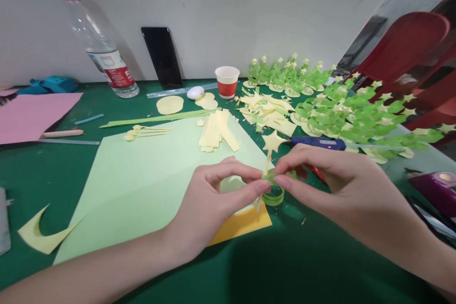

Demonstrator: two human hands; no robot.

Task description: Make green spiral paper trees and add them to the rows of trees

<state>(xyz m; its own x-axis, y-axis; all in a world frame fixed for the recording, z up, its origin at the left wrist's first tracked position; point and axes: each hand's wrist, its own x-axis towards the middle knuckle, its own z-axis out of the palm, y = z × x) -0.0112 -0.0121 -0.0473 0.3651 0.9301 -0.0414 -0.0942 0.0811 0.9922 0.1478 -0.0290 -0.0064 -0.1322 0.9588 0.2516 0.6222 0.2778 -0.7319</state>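
A pale yellow paper star [273, 141] tops a thin paper stem [268, 164], held upright in front of me. My left hand [223, 194] pinches the stem where it meets a looped green paper strip [275, 198]. From the other side, my right hand [320, 183] pinches the same green strip between thumb and forefinger. The strip curls round below my fingertips, and part of it is hidden by them. Just behind my right hand lies a dark blue glue gun [318, 143] with a clear glue stick.
Finished green paper trees [342, 109] crowd the back right, beside yellow scraps [267, 109]. A light green sheet [142, 171] carries yellow strips [217, 130] and stems. Behind are a paper cup [227, 83], phone [162, 57] and bottle [110, 66]. Pink paper [39, 114] lies left.
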